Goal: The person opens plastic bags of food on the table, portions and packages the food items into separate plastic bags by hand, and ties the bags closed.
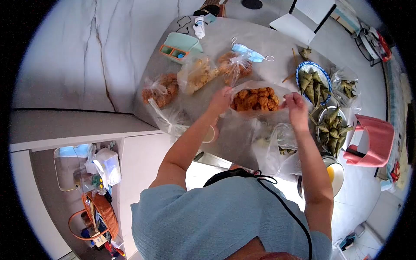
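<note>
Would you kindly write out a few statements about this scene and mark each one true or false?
1. The left hand and right hand both hold a translucent plastic bag. True.
2. Leaf-wrapped dumplings lie in a blue-rimmed dish. True.
3. The held bag is filled with leaf-wrapped dumplings. False: it contains browned food pieces.
4. A blue face mask lies on the table. True.
5. In the picture, the face mask is right of the blue-rimmed dish. False: it is to its left.
</note>
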Demonstrator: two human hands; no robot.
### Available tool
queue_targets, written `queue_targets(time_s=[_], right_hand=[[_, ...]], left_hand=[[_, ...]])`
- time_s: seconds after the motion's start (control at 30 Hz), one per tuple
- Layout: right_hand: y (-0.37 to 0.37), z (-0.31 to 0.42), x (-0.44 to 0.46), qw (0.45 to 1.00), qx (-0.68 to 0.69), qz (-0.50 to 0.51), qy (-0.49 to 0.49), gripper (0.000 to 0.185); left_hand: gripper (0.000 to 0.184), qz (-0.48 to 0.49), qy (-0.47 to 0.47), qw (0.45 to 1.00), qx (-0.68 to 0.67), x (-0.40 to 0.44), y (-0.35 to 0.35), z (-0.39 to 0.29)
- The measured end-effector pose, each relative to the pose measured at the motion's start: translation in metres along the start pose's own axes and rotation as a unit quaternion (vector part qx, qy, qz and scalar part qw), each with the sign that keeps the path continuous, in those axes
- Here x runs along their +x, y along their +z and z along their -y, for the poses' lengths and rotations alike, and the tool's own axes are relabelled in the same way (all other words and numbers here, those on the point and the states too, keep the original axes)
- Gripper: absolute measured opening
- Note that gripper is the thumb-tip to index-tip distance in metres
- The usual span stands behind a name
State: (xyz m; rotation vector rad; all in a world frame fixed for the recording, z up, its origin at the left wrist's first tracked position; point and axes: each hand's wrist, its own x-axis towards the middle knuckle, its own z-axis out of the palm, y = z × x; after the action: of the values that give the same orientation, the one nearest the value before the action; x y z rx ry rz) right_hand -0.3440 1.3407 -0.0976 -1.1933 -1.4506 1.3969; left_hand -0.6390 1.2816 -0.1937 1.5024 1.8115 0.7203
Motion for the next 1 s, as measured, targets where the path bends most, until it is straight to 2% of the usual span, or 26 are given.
queue_targets(time_s=[0.03, 0.07, 0.13, 0.17, 0.23, 0.47, 0.53, 0.67, 0.73, 0.77, 0.83, 0.97, 1.0], right_hand=[[-0.005, 0.018, -0.001, 0.999, -0.013, -0.003, 0.050, 0.010], [-0.005, 0.024, -0.002, 0.999, -0.015, -0.002, 0.050, 0.010], [-0.002, 0.034, -0.006, 0.998, 0.044, -0.026, 0.031, 0.010], [-0.003, 0.034, -0.008, 0.998, 0.043, -0.023, 0.030, 0.010], [-0.006, 0.031, -0.013, 0.997, -0.070, -0.008, 0.023, 0.010], [-0.009, 0.023, -0.026, 0.988, -0.136, 0.013, 0.078, 0.010], [-0.011, 0.024, -0.028, 0.986, -0.165, 0.021, 0.019, 0.014], [-0.016, 0.029, -0.031, 0.983, -0.173, 0.026, -0.057, 0.021], [-0.019, 0.043, -0.039, 0.983, -0.163, 0.007, -0.089, 0.026], [-0.023, 0.052, -0.045, 0.982, -0.161, 0.025, -0.098, 0.029], [-0.029, 0.074, -0.060, 0.979, -0.148, 0.057, -0.127, 0.030], [-0.043, 0.122, -0.113, 0.977, -0.123, 0.088, -0.150, 0.029], [-0.049, 0.127, -0.127, 0.976, -0.122, 0.099, -0.153, 0.029]], left_hand=[[0.022, -0.095, 0.058, 0.993, 0.034, -0.001, 0.003, 0.001], [0.022, -0.097, 0.057, 0.993, 0.032, -0.003, -0.002, -0.007], [0.022, -0.055, -0.045, 0.992, -0.109, -0.009, -0.025, -0.043], [0.022, -0.058, -0.046, 0.991, -0.110, -0.015, -0.032, -0.059], [0.026, -0.006, -0.135, 0.978, -0.159, -0.031, -0.037, -0.082], [0.040, 0.002, -0.143, 0.984, -0.103, -0.052, -0.010, -0.060], [0.049, -0.060, -0.120, 0.986, -0.095, -0.059, -0.007, -0.057], [0.050, -0.145, -0.090, 0.983, -0.066, -0.083, -0.008, -0.041], [0.040, -0.220, -0.059, 0.966, -0.124, -0.110, -0.024, -0.067], [0.040, -0.229, -0.065, 0.963, -0.122, -0.123, -0.029, -0.074], [0.027, -0.316, -0.040, 0.942, -0.107, -0.157, -0.036, -0.077], [0.020, -0.411, -0.095, 0.897, -0.130, -0.235, -0.017, -0.025], [0.019, -0.440, -0.139, 0.873, -0.162, -0.259, -0.006, -0.008]])
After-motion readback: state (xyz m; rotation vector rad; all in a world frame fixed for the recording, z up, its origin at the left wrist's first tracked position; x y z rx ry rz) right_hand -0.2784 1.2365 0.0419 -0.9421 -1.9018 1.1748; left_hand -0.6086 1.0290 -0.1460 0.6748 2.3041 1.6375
